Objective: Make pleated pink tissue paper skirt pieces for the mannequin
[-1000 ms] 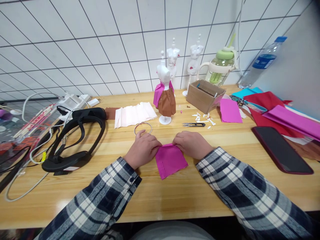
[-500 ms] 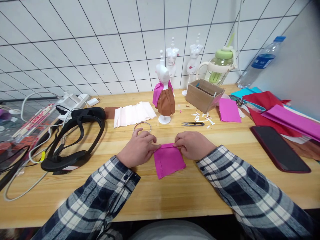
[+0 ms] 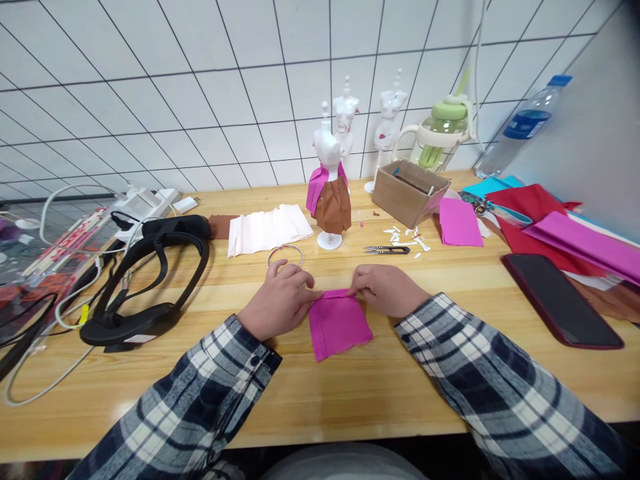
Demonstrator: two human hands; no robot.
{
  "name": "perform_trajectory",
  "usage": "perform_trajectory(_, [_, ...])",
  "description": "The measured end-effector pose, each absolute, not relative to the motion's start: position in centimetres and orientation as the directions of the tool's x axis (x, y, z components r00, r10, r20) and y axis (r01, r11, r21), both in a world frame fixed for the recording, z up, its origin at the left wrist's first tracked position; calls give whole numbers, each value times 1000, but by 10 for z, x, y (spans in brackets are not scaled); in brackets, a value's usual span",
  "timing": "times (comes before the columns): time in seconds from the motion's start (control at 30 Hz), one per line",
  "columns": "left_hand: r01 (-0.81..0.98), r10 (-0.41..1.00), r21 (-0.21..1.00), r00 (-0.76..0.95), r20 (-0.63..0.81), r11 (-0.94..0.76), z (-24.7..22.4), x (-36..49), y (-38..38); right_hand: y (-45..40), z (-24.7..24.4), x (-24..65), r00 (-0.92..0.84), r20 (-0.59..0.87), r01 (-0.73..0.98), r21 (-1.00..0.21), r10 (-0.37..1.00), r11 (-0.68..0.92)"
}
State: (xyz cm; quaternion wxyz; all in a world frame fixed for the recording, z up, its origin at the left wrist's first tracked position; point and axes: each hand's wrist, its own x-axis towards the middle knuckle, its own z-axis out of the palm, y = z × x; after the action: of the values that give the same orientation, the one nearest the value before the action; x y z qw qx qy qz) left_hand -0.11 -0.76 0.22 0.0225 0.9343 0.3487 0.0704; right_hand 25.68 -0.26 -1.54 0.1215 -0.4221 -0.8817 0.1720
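A small magenta fabric piece (image 3: 341, 328) lies on the wooden table, its far edge folded over in a narrow strip. My left hand (image 3: 277, 300) pinches the left end of that fold between thumb and finger. At the fold's right end, my right hand (image 3: 387, 290) pinches the cloth too, fingers curled in. A thin ring (image 3: 301, 255) lies just beyond my left hand. Thread snips (image 3: 387, 250) rest past my right hand, near scattered white scraps (image 3: 400, 235). Behind them stands a mini dress form (image 3: 329, 157) wearing brown and magenta cloth.
A cardboard box (image 3: 407, 197), a green-lidded jug (image 3: 443, 133) and two bare dress forms stand at the back. To the right lie a phone (image 3: 560, 300) and coloured fabrics (image 3: 585, 240). A black headset (image 3: 150, 287) and cables are at left; pale pleated cloth (image 3: 270, 230) lies behind.
The whole view has shifted very slightly. Both hands stay pinched on the folded edge of the magenta fabric, with hardly any movement.
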Motion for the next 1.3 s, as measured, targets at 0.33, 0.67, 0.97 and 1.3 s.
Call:
perform_trajectory(0.33, [720, 750, 210, 636, 183, -661, -4, -2, -4, 0, -19, 261, -486, 345, 617, -515, 803, 595])
perform_trajectory(0.67, [854, 866, 201, 423, 265, -479, 1, -27, 11, 4, -25, 262, -480, 358, 641, -479, 801, 599])
perform_trajectory(0.97, [897, 897, 107, 410, 164, -429, -6, -35, 16, 5, -24, 262, -491, 349, 644, -471, 798, 602])
perform_trajectory(1.3, [624, 778, 465, 492, 390, -628, 6, 14, -23, -31, 0, 221, -321, 488, 408, -702, 812, 584])
